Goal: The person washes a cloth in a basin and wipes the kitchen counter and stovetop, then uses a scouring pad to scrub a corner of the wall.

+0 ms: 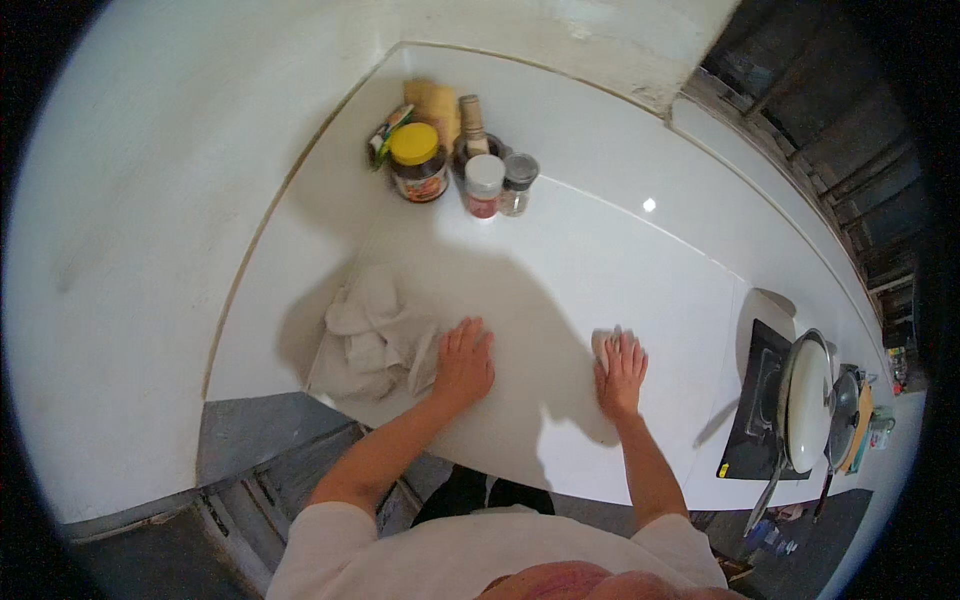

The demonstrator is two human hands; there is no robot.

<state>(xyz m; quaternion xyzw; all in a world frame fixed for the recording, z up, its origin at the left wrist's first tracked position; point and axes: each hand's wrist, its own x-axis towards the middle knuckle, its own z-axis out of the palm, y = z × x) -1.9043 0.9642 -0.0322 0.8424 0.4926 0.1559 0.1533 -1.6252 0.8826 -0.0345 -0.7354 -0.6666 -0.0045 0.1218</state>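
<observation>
My left hand (466,361) is palm down over the white countertop (517,420), its fingers a little apart. A crumpled off-white cloth (375,330) lies directly left of it; I cannot tell whether the hand touches the cloth. Farther right, my right hand (621,373) is also palm down, fingers spread and nothing visibly held. A small dark patch shows by its fingertips, too blurred to tell from a shadow.
At the back corner stand a yellow-lidded jar (417,166), a white-capped shaker (484,184), a dark-capped grinder (518,184) and a mortar with a wooden pestle (472,124). To the right, a lidded pan (808,405) rests on a black cooktop (759,397), its handle beyond the counter edge.
</observation>
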